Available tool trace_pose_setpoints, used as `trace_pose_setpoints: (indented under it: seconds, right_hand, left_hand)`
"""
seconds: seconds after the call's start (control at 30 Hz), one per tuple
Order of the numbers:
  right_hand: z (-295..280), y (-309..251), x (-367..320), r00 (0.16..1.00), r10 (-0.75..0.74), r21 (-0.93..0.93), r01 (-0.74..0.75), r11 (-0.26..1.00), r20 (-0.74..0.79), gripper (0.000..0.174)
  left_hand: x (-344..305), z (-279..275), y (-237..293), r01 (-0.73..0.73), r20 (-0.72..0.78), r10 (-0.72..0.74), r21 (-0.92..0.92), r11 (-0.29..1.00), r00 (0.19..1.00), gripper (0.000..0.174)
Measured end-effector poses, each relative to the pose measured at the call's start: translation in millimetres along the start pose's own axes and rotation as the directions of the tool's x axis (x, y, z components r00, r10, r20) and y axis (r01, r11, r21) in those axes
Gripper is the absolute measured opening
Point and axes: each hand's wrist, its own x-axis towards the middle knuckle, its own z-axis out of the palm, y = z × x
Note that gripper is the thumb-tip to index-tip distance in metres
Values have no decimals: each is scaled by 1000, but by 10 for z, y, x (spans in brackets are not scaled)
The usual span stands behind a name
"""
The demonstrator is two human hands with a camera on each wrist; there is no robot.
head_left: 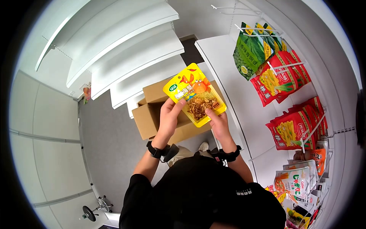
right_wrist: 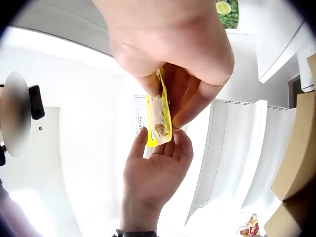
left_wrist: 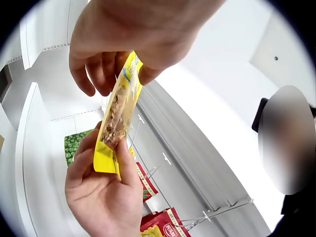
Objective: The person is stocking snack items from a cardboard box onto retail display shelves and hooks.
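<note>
A yellow snack bag point(head_left: 195, 95) with a cartoon crab and a window showing brown crunchy pieces is held up in front of the body, printed face toward the head camera. My left hand point(head_left: 170, 115) pinches its left edge, thumb on the front and fingers behind. At the lower right corner my right hand point(head_left: 220, 124) grips it the same way, thumb beside the window. From the side, the left wrist view shows the bag point(left_wrist: 117, 116) as a thin, slightly bulging pouch between both hands. Below the bag stands an open cardboard box point(head_left: 146, 121), its inside mostly hidden.
White shelves point(head_left: 126, 49) rise ahead and to the left. Along the right, a rack holds hanging green bags point(head_left: 246, 55), red bags point(head_left: 291, 131) and white bags point(head_left: 292, 180) on wire hooks point(head_left: 310, 131). A wheeled stool point(head_left: 97, 208) stands at the lower left.
</note>
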Motion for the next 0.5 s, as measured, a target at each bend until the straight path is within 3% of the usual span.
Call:
trace_pose_setpoints:
  seconds: [0.13,0.5]
  right_hand:
    - [178,-182,-141,989,-143,-74,140,987,-28,33]
    - [632,-265,-802,948,-307,-200,317,927,79,32]
  left_hand:
    - [-208,80,157,-85,86,73,156,984,994,27]
    - [-874,-44,526,-212,99,198,152,965,975,26]
